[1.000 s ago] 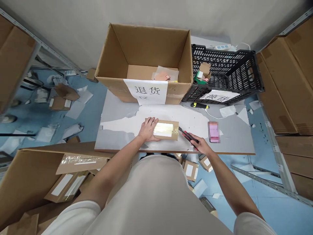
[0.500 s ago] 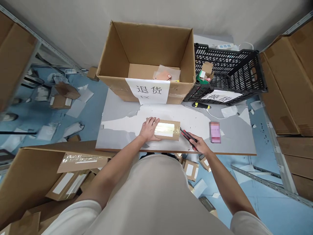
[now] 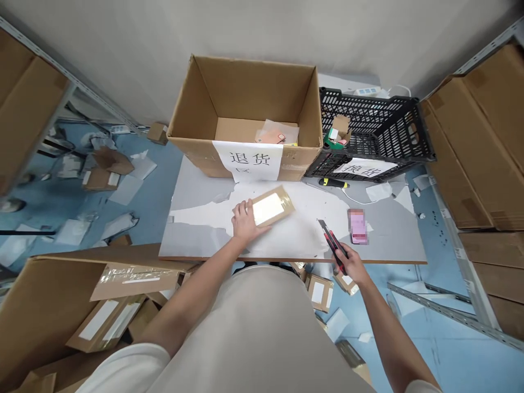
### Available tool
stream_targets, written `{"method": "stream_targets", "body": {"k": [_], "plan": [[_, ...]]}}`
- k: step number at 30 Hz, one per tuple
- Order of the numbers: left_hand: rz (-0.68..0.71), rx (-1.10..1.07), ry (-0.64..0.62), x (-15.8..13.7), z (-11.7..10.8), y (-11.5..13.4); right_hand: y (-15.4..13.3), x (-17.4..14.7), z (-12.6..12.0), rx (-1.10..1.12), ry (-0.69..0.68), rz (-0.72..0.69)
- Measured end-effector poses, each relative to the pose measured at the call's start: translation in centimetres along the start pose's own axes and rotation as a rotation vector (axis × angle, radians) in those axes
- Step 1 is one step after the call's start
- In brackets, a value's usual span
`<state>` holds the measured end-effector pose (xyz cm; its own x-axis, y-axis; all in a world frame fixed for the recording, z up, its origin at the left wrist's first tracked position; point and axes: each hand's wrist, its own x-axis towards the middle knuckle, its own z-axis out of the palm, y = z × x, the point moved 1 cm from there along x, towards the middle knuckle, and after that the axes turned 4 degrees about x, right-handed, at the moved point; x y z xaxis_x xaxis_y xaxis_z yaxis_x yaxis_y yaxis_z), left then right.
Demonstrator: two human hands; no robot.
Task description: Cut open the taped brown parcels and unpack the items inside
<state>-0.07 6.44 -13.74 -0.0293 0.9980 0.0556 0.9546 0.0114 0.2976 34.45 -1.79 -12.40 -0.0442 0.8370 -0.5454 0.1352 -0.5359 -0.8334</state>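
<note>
A small taped cardboard box (image 3: 266,207) with a white label on top lies tilted at an angle on the table (image 3: 196,185). My left hand (image 3: 245,221) grips its left end, fingers over the top edge. In my right hand (image 3: 352,265) is a black and red utility knife (image 3: 335,245), its blade pointing up and left, apart from the box. A phone with a blurred pink screen (image 3: 358,226) lies just beyond that hand.
Behind stand a large open carton (image 3: 245,98) with a paper sign and a black plastic crate (image 3: 380,131). A black and yellow tool (image 3: 333,183) lies before the crate. At lower left, an open carton (image 3: 36,305) holds boxed parcels. Shelving with cartons (image 3: 462,147) flanks the right.
The small box has turned counter-clockwise, its right end swinging up and away. My right hand has drawn the knife back from the box, to the right and nearer me. The view has shifted slightly.
</note>
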Motion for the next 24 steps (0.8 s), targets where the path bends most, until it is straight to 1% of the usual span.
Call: {"method": "stream_targets", "body": {"k": [1,2,3,4,6,8,10,14,16,18,20,21,22,24], "plan": [[-0.083,0.004,0.005,-0.3,0.0,0.1,-0.1,0.4,1.2,0.038,0.029,-0.024],[-0.135,0.005,-0.012,-0.7,0.0,0.3,-0.3,0.9,2.9,0.076,0.043,-0.048],[-0.154,0.001,-0.050,-1.3,-0.1,0.4,-0.6,1.6,5.0,0.111,0.012,-0.063],[-0.150,-0.014,-0.103,-1.9,-0.1,0.6,-0.9,2.5,7.1,0.139,-0.035,-0.075],[-0.131,-0.076,-0.213,-3.5,-0.1,0.9,-1.7,4.1,11.0,0.180,-0.083,-0.103],[-0.159,-0.168,-0.288,-5.2,0.0,1.3,-2.4,5.4,13.4,0.171,-0.096,-0.112],[-0.191,-0.260,-0.324,-6.8,0.2,1.7,-2.9,6.2,14.1,0.145,-0.075,-0.117],[-0.172,-0.345,-0.353,-8.7,0.5,2.5,-3.2,6.9,13.1,0.113,-0.034,-0.125],[-0.156,-0.351,-0.339,-9.0,0.5,2.4,-3.2,7.1,12.8,0.106,-0.030,-0.129],[-0.136,-0.331,-0.287,-8.8,0.2,1.8,-3.2,7.0,12.9,0.111,-0.022,-0.138],[-0.128,-0.289,-0.194,-7.5,-0.3,0.7,-2.8,6.6,13.1,0.125,0.009,-0.149],[-0.123,-0.267,-0.142,-6.3,-0.6,0.0,-2.5,6.1,13.2,0.139,0.038,-0.150],[-0.120,-0.250,-0.092,-4.7,-1.0,-0.8,-2.1,5.5,13.3,0.160,0.078,-0.146],[-0.058,-0.245,-0.061,-0.8,-1.7,-2.5,-1.2,4.1,13.7,0.236,0.167,-0.108]]}}
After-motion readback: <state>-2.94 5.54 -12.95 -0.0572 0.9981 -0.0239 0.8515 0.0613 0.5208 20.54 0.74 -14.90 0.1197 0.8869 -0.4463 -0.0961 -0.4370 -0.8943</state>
